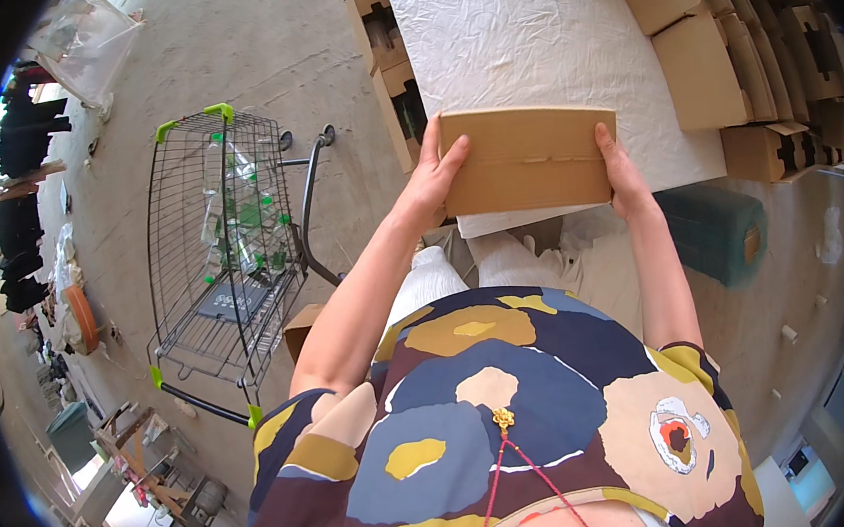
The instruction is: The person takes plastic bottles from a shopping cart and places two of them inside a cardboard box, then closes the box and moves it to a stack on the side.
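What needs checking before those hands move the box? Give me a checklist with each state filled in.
1. Left hand on the cardboard box: ok, it holds the left end.
2. Right hand on the box: ok, it holds the right end.
3. Box off the white-covered surface: cannot tell, its underside is hidden.
4. Gap to the stacked boxes on the right: ok, white shows between.
5. Left forearm clear of the wire cart: cannot tell, they look close.
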{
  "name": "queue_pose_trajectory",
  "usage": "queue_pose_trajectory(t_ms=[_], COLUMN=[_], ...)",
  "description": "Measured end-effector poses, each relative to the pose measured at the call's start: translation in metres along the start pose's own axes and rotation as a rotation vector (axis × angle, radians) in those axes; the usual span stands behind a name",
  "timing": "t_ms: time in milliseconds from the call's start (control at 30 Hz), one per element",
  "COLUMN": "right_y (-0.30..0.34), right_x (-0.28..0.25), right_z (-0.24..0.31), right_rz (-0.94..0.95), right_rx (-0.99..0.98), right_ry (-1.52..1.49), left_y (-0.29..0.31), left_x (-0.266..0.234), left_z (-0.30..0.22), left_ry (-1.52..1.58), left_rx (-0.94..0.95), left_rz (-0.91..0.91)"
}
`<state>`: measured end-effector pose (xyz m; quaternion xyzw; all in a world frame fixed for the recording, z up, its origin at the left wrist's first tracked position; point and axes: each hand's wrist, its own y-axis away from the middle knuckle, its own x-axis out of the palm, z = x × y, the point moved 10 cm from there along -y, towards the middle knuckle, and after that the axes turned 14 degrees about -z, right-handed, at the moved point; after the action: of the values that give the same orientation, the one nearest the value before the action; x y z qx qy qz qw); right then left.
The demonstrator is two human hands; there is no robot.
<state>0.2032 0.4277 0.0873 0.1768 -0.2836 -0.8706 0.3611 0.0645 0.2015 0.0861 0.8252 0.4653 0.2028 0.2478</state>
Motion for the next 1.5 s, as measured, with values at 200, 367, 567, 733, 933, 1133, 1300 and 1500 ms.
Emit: queue_pose_trajectory(t_ms=[200,367,567,733,933,1133,1300,1500], right_y=[0.088,0.136,0.162,0.154,0.114,0.064,0.041,0.035], right_x=[0.079,0.150,0.205,0.199,0.172,0.144,0.125,0.130], right_z=[-0.008,-0.065,-0.155,-0.236,-0.301,-0.326,-0.347,-0.340], right_rz=[0.070,0.151,0.229,0.135,0.050,-0.035,-0.099,-0.163], right_rx=[-0.101,-0.118,0.051,0.205,0.255,0.220,0.082,0.070], right_ry=[-0.021,0.037,0.016,0.033,0.054,0.102,0.075,-0.082], left_y=[0.084,0.146,0.164,0.141,0.094,0.041,0.015,-0.003], left_x=[-0.091,-0.180,-0.247,-0.255,-0.238,-0.220,-0.212,-0.210], left_z=[0.000,0.031,0.119,0.193,0.262,0.286,0.263,0.252], left_ry=[0.001,-0.047,-0.005,-0.034,-0.045,-0.085,-0.149,-0.194], left_rx=[0.111,0.097,-0.052,-0.087,-0.081,0.040,0.147,0.229], left_rz=[-0.078,-0.182,-0.211,-0.151,-0.099,-0.124,-0.103,-0.089])
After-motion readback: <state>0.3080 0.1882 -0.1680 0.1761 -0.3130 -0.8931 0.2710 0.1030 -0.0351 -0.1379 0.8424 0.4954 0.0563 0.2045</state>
